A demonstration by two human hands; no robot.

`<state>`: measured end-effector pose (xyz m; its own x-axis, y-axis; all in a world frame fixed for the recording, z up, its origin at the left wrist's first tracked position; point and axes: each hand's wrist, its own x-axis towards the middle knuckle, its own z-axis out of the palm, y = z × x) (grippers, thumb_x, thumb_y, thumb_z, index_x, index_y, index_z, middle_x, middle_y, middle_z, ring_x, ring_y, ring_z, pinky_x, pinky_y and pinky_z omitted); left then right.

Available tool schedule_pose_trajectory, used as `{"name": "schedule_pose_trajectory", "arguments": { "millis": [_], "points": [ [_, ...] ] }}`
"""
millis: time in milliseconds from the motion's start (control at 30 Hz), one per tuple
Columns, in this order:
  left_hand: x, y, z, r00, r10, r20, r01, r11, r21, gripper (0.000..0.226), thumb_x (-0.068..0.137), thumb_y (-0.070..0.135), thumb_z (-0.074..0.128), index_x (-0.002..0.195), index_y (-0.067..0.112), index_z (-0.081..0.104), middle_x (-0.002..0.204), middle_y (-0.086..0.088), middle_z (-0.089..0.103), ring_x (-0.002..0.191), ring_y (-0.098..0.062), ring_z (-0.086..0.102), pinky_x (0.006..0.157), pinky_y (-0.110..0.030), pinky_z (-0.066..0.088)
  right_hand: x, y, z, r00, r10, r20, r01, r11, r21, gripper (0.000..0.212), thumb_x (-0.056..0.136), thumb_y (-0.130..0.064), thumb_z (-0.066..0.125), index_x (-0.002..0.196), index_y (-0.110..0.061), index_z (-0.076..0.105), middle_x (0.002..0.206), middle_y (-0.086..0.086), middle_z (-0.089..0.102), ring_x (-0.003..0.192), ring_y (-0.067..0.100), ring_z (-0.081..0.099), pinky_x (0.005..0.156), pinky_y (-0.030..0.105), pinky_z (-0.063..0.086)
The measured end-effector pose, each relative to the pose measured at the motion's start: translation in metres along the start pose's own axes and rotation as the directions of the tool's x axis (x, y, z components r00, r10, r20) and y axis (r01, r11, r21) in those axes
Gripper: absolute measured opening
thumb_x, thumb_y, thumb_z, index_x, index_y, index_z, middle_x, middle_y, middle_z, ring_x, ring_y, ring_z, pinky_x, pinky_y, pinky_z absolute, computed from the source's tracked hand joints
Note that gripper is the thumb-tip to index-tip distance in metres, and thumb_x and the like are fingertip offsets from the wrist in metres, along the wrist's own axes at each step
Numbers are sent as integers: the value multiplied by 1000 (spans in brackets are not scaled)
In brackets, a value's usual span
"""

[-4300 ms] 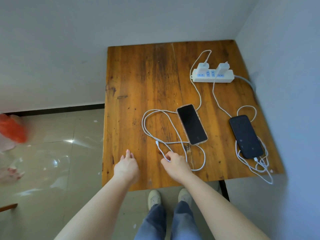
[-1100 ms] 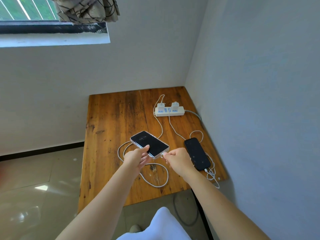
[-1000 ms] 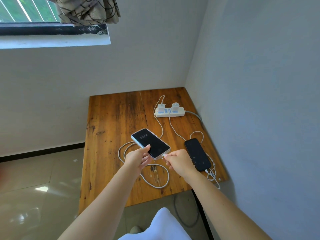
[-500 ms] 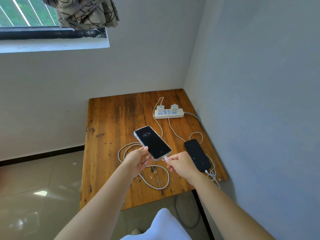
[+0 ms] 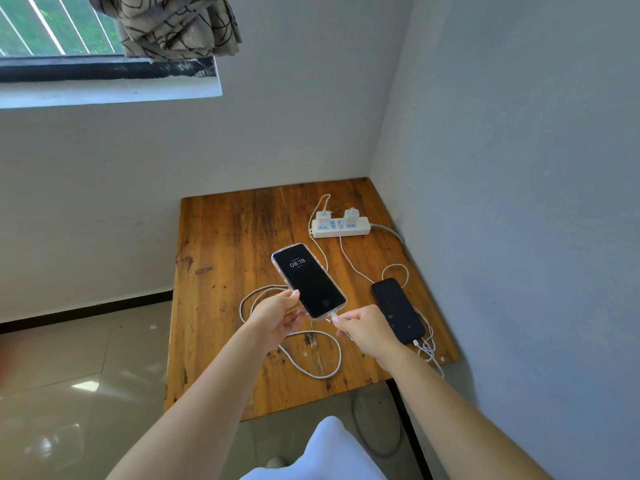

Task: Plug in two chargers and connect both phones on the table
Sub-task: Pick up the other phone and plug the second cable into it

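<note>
— Wooden table (image 5: pixel 221 271) in a white corner, under a window (image 5: pixel 52 29). What's on it?

— Strip (image 5: pixel 341 227) with two chargers (image 5: pixel 350 216) plugged in; dark phone (image 5: pixel 397 310) lying flat at the right, cabled.

— And the hands?

— Left hand (image 5: pixel 277 315) grips the lit phone (image 5: pixel 308 280) by its near edge, raised over the table. Right hand (image 5: pixel 363 329) pinches the plug (image 5: pixel 334 318) at its bottom port; cable (image 5: pixel 311 362) loops below.

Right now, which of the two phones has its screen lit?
The phone in the clear case, held by the left hand above the table: it shows 08:18. The other phone lies flat near the wall, screen dark.
</note>
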<state>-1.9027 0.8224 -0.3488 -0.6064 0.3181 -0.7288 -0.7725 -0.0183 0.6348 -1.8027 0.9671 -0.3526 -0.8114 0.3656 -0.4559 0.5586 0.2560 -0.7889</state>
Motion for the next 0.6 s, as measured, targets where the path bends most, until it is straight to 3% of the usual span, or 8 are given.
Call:
{"name": "schedule_pose_trajectory", "arguments": {
  "millis": [267,600],
  "points": [
    [1,0,-1,999,21,24,-21,1000,18,37,95,13,56,132,9,52,121,-16,65,95,-23,63,69,-26,52,0,-1,0,1000,11,17,-11,1000,3,28,93,-26,59,83,-7,76,78,-1,68,85,13,62,85,32,48],
    [5,3,1,1000,21,8,-21,999,25,38,93,12,58,131,9,53,120,-15,65,99,-24,65,71,-28,53,2,-2,-1,1000,13,19,-13,1000,-5,32,93,-27,58,73,-8,74,71,-1,66,81,14,62,80,30,45]
  ]
}}
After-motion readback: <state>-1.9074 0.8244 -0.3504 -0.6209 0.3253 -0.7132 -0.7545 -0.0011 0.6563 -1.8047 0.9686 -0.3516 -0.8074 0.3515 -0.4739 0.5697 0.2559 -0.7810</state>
